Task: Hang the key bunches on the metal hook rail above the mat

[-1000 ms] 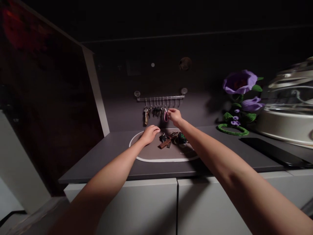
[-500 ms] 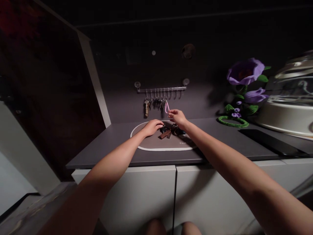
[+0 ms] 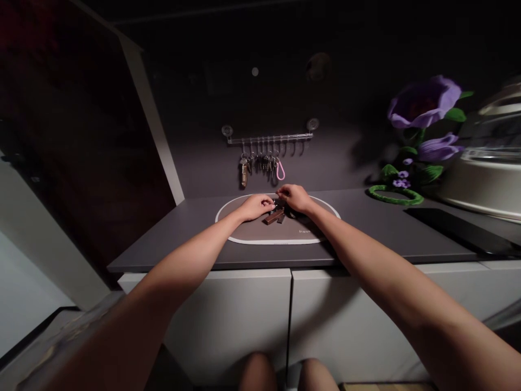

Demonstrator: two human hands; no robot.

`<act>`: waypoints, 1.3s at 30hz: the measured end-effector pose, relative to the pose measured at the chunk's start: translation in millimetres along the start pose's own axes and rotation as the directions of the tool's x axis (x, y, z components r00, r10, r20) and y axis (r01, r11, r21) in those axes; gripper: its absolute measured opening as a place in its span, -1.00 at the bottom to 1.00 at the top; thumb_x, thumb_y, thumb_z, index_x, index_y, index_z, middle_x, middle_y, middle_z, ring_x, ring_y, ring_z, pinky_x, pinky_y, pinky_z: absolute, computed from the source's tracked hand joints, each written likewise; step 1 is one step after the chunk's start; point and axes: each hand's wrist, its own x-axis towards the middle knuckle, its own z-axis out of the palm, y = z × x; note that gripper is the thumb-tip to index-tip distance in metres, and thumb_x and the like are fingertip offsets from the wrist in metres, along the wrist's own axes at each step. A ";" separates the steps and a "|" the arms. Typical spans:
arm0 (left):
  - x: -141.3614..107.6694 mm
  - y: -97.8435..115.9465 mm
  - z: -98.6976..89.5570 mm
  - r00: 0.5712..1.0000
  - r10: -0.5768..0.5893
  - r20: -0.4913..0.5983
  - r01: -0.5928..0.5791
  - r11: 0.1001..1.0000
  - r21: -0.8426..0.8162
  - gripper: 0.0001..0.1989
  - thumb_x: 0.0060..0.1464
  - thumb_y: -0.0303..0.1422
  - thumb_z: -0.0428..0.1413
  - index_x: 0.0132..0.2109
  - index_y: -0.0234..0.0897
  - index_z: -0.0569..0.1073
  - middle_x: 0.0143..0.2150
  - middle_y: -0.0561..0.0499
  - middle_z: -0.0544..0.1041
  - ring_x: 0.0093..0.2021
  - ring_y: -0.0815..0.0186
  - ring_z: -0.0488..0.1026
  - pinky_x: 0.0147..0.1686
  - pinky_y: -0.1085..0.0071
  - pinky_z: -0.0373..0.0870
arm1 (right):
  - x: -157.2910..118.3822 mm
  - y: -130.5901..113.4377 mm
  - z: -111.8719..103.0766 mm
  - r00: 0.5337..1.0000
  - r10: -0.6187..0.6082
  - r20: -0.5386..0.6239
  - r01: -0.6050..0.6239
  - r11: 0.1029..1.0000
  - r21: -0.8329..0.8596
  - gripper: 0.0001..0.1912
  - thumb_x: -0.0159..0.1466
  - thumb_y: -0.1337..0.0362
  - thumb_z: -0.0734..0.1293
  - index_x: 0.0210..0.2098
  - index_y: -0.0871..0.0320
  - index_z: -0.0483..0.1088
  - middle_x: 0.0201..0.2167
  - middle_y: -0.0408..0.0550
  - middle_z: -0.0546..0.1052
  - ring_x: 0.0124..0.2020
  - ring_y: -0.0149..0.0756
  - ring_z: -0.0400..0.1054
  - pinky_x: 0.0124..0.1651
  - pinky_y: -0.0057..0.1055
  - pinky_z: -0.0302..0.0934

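Observation:
My left hand (image 3: 257,207) rests low over the oval brown mat (image 3: 248,232), fingers curled down at a small pile of keys and dark items; what they grip is too small to make out. Just right of it, my right hand (image 3: 296,197) is bent over the same pile, its fingers drawn together and their contents hidden. A brown bar-shaped fob (image 3: 273,217) lies in front of the fingers. Above, a clear hook rail (image 3: 271,139) on the wall carries several bunches of keys (image 3: 266,163), a brown tag (image 3: 244,172) and a pink strap loop (image 3: 280,170).
Purple flowers (image 3: 425,106) with a green ring base (image 3: 394,202) stand to the right. Beside them are a flat black object (image 3: 456,231) and a large cream-coloured appliance (image 3: 484,187). White cabinet doors (image 3: 232,320) lie below the counter edge.
My right hand has let go of the pink strap, which now hangs from the rail, and has come down to the pile. My left hand stays at the pile. The view has shifted slightly.

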 end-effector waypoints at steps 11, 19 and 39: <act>3.2 -5.2 -8.2 0.954 -0.271 -0.129 0.196 0.887 -0.417 -0.86 -0.03 -0.50 0.09 -0.25 -0.42 0.44 -0.45 0.04 0.46 -0.47 0.49 0.34 -0.32 0.45 0.32 | 4.8 -2.0 3.8 0.999 -0.034 0.012 0.034 0.999 -0.017 -0.91 0.11 0.39 0.31 -0.40 0.17 0.47 -0.42 -0.06 0.53 -0.38 -0.35 0.33 -0.25 -0.49 0.12; 9.4 -9.3 -14.0 0.927 -0.291 -0.235 0.154 0.870 -0.469 -0.92 0.01 -0.51 0.07 -0.29 -0.42 0.42 -0.42 0.02 0.46 -0.45 0.48 0.35 -0.31 0.46 0.35 | 4.2 -9.3 3.3 0.998 -0.064 -0.003 0.064 0.997 0.036 -0.90 0.10 0.40 0.32 -0.38 0.17 0.48 -0.42 -0.06 0.52 -0.38 -0.36 0.33 -0.21 -0.46 0.13; 8.1 -3.6 -19.2 0.957 -0.189 -0.220 -0.006 0.745 -0.667 -0.87 -0.01 -0.43 0.12 -0.27 -0.36 0.34 -0.40 0.08 0.41 -0.43 0.53 0.34 -0.37 0.55 0.29 | 1.3 -15.9 12.0 0.996 -0.007 0.084 -0.021 0.946 0.323 -0.76 0.16 0.16 0.26 -0.36 0.23 0.41 -0.49 -0.08 0.47 -0.45 -0.41 0.27 -0.30 -0.44 0.16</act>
